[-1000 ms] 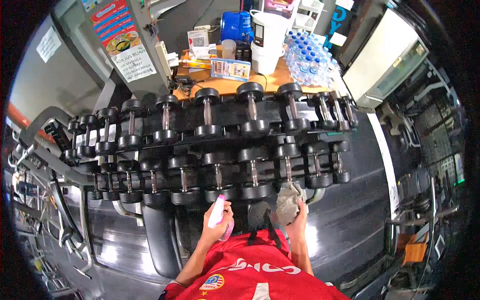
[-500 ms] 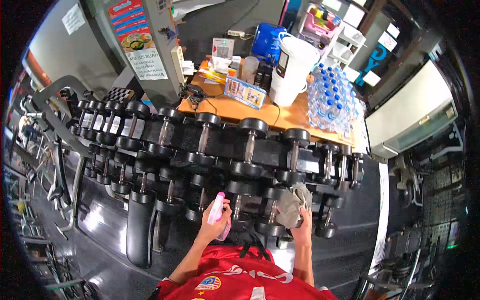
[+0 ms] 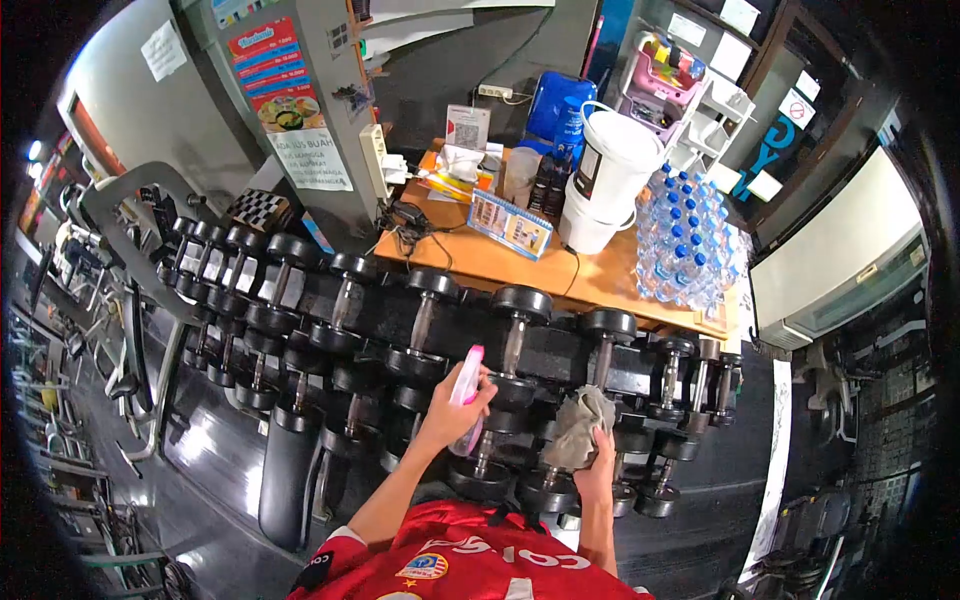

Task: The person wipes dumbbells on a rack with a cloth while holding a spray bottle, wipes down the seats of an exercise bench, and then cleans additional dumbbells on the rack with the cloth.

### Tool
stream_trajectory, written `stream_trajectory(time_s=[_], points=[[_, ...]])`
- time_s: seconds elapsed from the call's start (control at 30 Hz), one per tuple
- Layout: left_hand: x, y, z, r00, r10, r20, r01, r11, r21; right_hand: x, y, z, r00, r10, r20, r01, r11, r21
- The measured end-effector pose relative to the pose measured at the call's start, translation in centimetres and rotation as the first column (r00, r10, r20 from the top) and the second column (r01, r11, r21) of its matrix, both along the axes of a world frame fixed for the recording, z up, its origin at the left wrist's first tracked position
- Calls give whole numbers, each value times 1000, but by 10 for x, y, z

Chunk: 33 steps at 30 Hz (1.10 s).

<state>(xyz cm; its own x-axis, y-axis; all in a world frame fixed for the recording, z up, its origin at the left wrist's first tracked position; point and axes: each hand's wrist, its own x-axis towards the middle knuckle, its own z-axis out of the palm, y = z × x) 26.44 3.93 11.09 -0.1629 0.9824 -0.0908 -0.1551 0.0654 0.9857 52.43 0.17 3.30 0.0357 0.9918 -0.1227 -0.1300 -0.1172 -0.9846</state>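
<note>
My left hand [image 3: 457, 412] is wrapped round a pink and white spray bottle [image 3: 467, 378], its head pointing up and away from me. In my right hand [image 3: 597, 466] is a crumpled grey cloth [image 3: 580, 428], bunched above the fingers. Both hands are over the lower row of the dumbbell rack, and the cloth hides part of the dumbbells behind it. Just beyond the bottle, a black dumbbell [image 3: 516, 340] with a metal handle lies on the upper row. Another dumbbell [image 3: 605, 350] lies on that row beyond the cloth.
Behind the rack stands a wooden table [image 3: 440, 215] with white buckets [image 3: 615, 150], a desk calendar [image 3: 510, 225] and a pack of water bottles [image 3: 685, 240]. A padded bench [image 3: 290, 480] is at the left front. A white fridge [image 3: 840, 240] stands at the right.
My left hand has moved forward and right with the spray bottle, toward the upper row. The cloth in my right hand has shifted slightly left and down. The view has tilted up a little.
</note>
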Motion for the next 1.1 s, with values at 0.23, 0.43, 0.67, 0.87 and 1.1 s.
stream_trajectory(time_s=[0.23,0.43,0.67,0.87,1.1], points=[[-13,88,-27,959,-283,-32,284,958,32,-38,14,41,936,-235,-262,187,963,-196],[-10,134,-44,956,-293,4,288,938,-192,-38,17,29,803,-340,-490,179,921,-346],[-10,153,-59,923,-382,-53,350,888,-299,-50,39,15,930,-297,-218,243,939,-245],[-11,153,-61,911,-411,23,395,857,-331,-72,87,39,968,-237,-83,226,966,-127],[-14,103,-95,925,-369,94,379,875,-300,-116,205,11,667,-286,688,-47,906,422]])
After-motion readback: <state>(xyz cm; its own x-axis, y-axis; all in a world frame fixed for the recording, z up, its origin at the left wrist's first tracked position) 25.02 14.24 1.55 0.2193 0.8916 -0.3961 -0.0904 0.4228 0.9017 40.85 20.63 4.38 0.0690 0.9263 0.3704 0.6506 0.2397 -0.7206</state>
